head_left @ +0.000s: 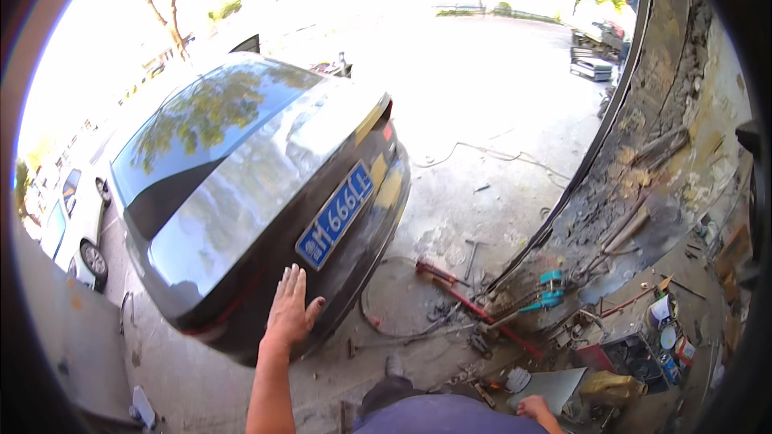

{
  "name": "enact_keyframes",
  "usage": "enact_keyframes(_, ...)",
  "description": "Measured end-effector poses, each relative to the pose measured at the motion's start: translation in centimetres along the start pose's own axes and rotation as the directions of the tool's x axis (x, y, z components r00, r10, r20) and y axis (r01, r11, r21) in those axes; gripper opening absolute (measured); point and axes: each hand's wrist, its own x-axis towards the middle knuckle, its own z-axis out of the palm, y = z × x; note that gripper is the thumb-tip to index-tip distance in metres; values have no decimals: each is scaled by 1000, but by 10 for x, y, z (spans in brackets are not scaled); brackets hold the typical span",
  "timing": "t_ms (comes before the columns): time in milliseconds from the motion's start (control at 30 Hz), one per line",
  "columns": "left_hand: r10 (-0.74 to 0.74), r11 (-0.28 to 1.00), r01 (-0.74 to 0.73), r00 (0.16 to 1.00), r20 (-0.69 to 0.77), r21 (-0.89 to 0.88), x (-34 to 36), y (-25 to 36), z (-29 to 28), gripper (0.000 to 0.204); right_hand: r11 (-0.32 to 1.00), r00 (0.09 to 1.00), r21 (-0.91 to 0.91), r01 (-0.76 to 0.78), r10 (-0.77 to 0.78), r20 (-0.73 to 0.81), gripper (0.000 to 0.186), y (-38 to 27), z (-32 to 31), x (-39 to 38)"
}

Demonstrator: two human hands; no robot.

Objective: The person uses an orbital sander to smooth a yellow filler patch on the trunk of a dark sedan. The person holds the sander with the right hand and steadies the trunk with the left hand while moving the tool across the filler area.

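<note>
A dark car [257,185] stands with its rear toward me, its trunk lid down and trees mirrored in its back window. My left hand [291,309] is stretched out, fingers straight and thumb apart, in front of the rear panel just below the blue licence plate [334,215]. Whether the palm touches the car cannot be made out. Nothing shows in that hand. Low by my right side, my right hand [535,408] is small in view with its fingers curled in; no object is seen in it.
A red-handled tool [482,305], a teal tool [550,288] and a T-shaped bar [472,255] lie on the floor to the right. Beyond them sits a cluttered box [623,362] beside a crumbling wall [643,128]. Another car [80,233] is parked at the left.
</note>
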Motion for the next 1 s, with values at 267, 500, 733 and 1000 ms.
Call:
enact_keyframes(267, 43, 998, -44, 999, 17, 49, 303, -44, -62, 94, 989, 996, 138, 60, -68, 59, 32, -55, 60, 32)
enact_keyframes(500, 44, 996, -56, 984, 173, 64, 467, -61, -31, 93, 980, 995, -176, 98, -90, 52, 29, -137, 57, 108)
enact_keyframes(733, 94, 989, -118, 968, 234, 91, 613, -44, -18, 88, 938, 969, 246, -244, 243, 34, 26, -315, 46, 181)
enact_keyframes(1000, 114, 977, -152, 965, 235, 149, 760, -28, 1, 92, 929, 960, 243, 280, -263, -101, 32, -538, 18, 228)
